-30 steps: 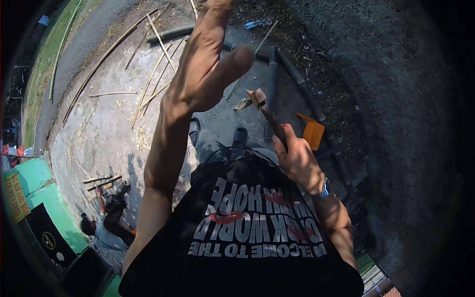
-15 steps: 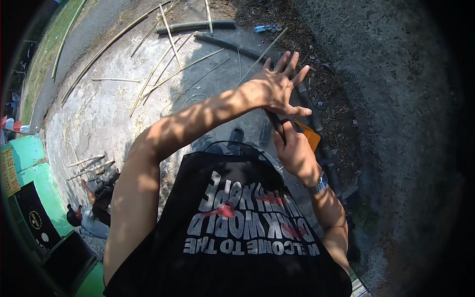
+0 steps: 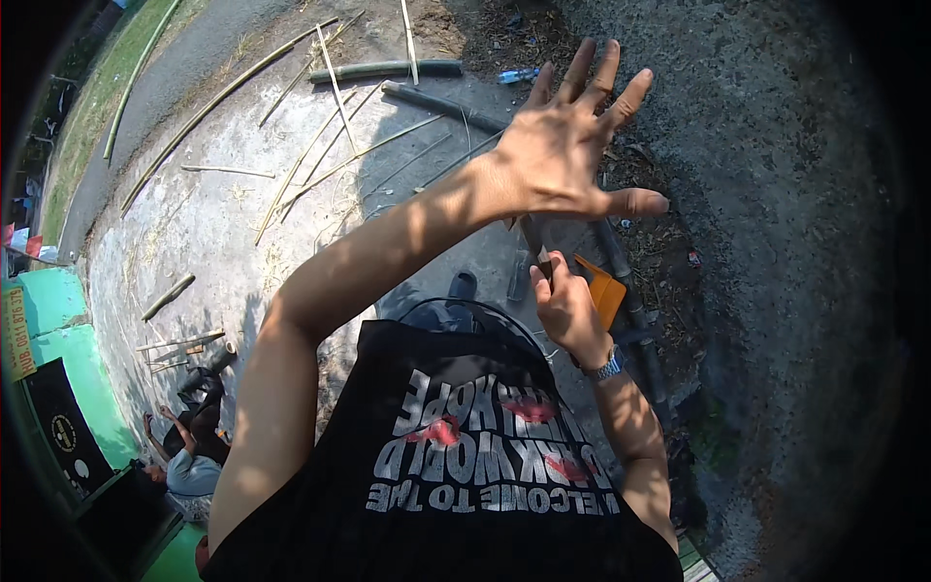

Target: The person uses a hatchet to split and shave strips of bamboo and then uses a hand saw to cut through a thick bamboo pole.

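Note:
My left hand (image 3: pixel 572 145) is stretched out ahead with its fingers and thumb spread wide, back of the hand up. Nothing shows in it, though its palm side is hidden. Below it, my right hand (image 3: pixel 568 308) is closed around the handle of what looks like a knife (image 3: pixel 531 238). The blade points away from me, its far end hidden behind my left hand. A thin bamboo strip (image 3: pixel 473 153) lies past my left wrist. Just right of my right hand is an orange object (image 3: pixel 608 296), angular and plastic-looking.
A thick bamboo pole (image 3: pixel 441 102) runs behind my left hand; another (image 3: pixel 388 71) lies farther off. Several split strips (image 3: pixel 305 160) are scattered on the concrete. A plastic bottle (image 3: pixel 519 75) lies at the far edge. Another person (image 3: pixel 194 470) sits at lower left by bamboo pieces.
My left hand has risen and spread wider, moving right and away from the knife. My right hand has shifted slightly nearer to me. The person at lower left has changed posture.

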The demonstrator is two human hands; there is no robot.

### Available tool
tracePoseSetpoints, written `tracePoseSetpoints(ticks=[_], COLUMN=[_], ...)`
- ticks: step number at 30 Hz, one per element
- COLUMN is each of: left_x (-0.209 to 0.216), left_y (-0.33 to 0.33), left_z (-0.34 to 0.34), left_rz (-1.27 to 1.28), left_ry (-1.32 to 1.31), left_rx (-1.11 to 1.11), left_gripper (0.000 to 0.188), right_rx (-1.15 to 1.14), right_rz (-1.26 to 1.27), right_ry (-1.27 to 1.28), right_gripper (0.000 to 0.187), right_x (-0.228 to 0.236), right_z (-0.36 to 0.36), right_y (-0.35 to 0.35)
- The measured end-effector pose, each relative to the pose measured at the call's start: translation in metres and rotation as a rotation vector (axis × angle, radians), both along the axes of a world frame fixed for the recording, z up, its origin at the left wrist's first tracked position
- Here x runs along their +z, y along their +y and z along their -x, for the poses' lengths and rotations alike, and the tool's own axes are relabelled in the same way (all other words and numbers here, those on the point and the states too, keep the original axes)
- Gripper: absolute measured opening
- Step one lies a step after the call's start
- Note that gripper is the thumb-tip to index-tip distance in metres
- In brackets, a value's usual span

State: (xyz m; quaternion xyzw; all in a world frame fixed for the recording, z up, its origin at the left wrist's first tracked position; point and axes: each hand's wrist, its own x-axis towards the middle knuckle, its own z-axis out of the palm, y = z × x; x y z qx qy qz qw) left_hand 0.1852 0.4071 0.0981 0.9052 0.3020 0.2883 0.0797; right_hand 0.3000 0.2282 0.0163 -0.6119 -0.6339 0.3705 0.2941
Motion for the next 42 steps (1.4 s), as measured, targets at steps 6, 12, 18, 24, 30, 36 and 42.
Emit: tracePoseSetpoints(ticks=[6, 12, 18, 24, 30, 36, 42], left_x=[0.104, -0.185, -0.340, -0.248, -0.286, -0.240, -0.334], left_y=[-0.005, 0.043, -0.013, -0.036, -0.052, -0.041, -0.073], left_z=[0.035, 0.134, 0.113, 0.074, 0.076, 0.079, 0.170], left_rz=[0.001, 0.376, 0.464, 0.467, 0.463, 0.446, 0.738], left_ry=[-0.190, -0.500, -0.137, -0.251, -0.450, -0.515, -0.148], left_rx=[-0.156, 0.187, 0.229, 0.223, 0.253, 0.091, 0.430], left_gripper=[0.111, 0.072, 0.043, 0.017, 0.010, 0.006, 0.092], right_rx=[-0.117, -0.145, -0.131, -0.222, -0.134, -0.201, -0.264], right_rz=[0.166, 0.054, 0.039, 0.162, 0.106, -0.001, 0.013], right_ry=[-0.115, 0.074, -0.004, -0.040, -0.102, -0.083, -0.129], right_gripper=[0.025, 0.018, 0.020, 0.022, 0.020, 0.020, 0.022], right_x=[-0.045, -0.060, -0.037, 0.054, 0.018, 0.080, -0.026], right_z=[0.023, 0.024, 0.033, 0.027, 0.043, 0.039, 0.023], right_y=[-0.002, 0.009, 0.038, 0.014, 0.026, 0.009, 0.023])
